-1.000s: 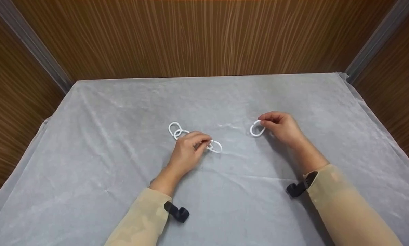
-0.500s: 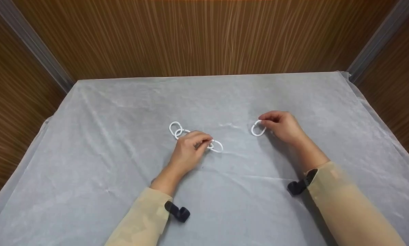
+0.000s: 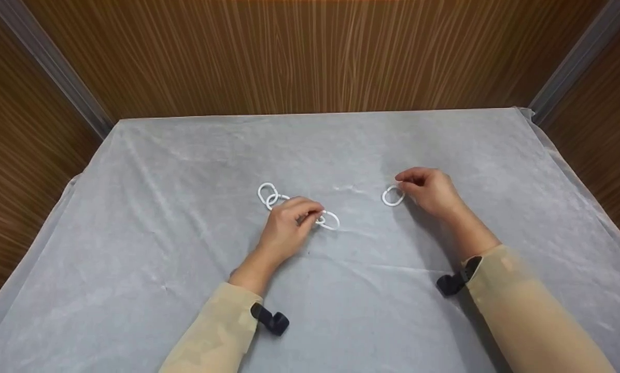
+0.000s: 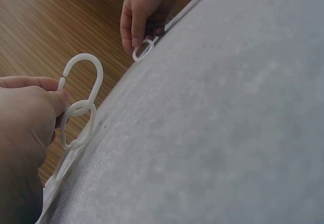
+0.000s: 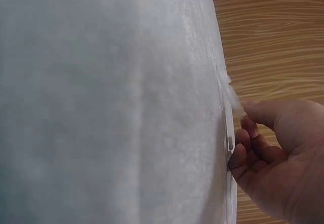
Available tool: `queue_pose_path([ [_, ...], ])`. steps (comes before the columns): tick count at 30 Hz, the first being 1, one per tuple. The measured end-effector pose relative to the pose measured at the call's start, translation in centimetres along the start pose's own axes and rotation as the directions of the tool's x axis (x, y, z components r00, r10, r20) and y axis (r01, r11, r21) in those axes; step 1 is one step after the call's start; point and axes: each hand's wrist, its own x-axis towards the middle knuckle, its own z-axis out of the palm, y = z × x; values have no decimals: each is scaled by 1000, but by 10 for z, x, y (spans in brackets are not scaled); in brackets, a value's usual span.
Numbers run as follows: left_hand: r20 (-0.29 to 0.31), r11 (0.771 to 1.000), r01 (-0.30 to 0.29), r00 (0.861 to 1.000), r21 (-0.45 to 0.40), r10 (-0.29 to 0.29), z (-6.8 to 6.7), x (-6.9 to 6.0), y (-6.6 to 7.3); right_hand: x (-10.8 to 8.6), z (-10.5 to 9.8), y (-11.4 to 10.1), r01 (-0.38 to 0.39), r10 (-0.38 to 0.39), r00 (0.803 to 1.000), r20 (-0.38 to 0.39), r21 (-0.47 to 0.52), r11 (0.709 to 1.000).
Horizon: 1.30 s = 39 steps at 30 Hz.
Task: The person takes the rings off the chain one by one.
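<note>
A chain of white plastic links runs under my left hand, whose thumb and forefinger pinch it partway along. Beyond the knuckles two interlocked links lie on the cloth, while an end link pokes out past the fingertips. Up close in the left wrist view, a link with a gap in its side hooks through a second link. To the right, a loose white link lies low under the fingertips of my right hand. That thumb and forefinger stand slightly apart beside it; the link looks blurred in the right wrist view.
A creased grey cloth covers the table. Wood-grain panels rise behind it and at both sides, with grey metal posts at the corners. A black wrist camera sits on each beige sleeve.
The loose link at my right fingertips has dropped and tipped flatter, coming away from the pinch. My left hand and its chain have stayed nearly still.
</note>
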Motion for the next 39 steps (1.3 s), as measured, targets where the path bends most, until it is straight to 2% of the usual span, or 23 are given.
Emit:
queue_pose_path([
  [7,-1,1000,-4,1000,4,4,1,0,-1,-4,-3,-1,2,-1,1000,-22,15,1000],
  [13,-4,1000,-5,1000,-4,5,1,0,-1,-9,0,-8,5,-2,999,-35,91,996],
  [19,1,1000,-1,1000,7,1,0,1,0,-17,11,-23,76,-67,996,-57,167,983],
  [26,-13,1000,-16,1000,13,16,0,0,-1,-28,31,-45,159,-146,987,-67,259,953],
  [32,-28,1000,-26,999,14,26,1,1,-1,-37,47,-58,164,-164,986,-28,327,931],
  [39,-16,1000,-12,1000,19,12,1,1,-2,-41,57,-60,179,-200,980,20,362,915],
])
